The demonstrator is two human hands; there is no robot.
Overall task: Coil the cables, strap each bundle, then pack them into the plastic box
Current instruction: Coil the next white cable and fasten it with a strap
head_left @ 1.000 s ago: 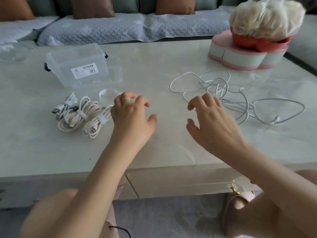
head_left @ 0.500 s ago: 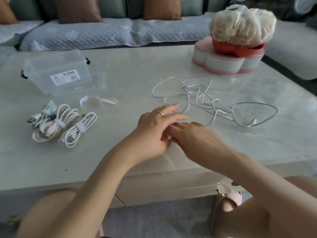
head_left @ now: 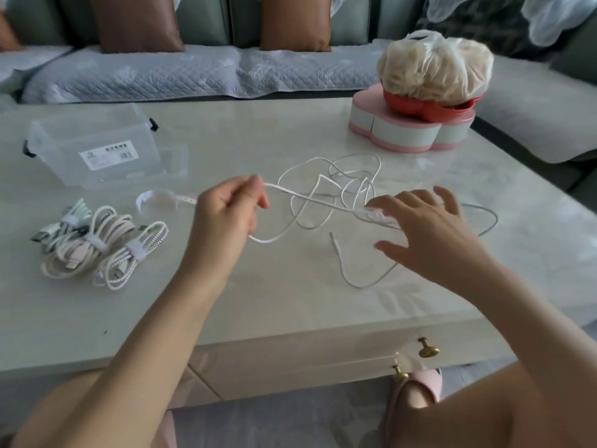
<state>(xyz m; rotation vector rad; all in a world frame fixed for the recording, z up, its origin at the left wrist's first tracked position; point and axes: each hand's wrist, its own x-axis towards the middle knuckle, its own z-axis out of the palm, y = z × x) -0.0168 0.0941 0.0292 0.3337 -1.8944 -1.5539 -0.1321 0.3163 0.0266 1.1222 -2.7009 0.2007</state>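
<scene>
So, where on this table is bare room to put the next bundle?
Bare: the near strip between the strapped bundles and the table edge, and the far stretch between the plastic box and the pink container. Crowded: the middle, where the loose white cable sprawls between the left hand and the right hand.

I'm in a home living room. A sofa (head_left: 290, 69) with a quilted grey cover and brown cushions (head_left: 135, 24) runs behind my low marble worktop (head_left: 258, 130). It has brass drawer knobs (head_left: 428, 350), a pink snack box (head_left: 403, 130) stands on it, and a pink slipper (head_left: 416, 392) is below.
</scene>
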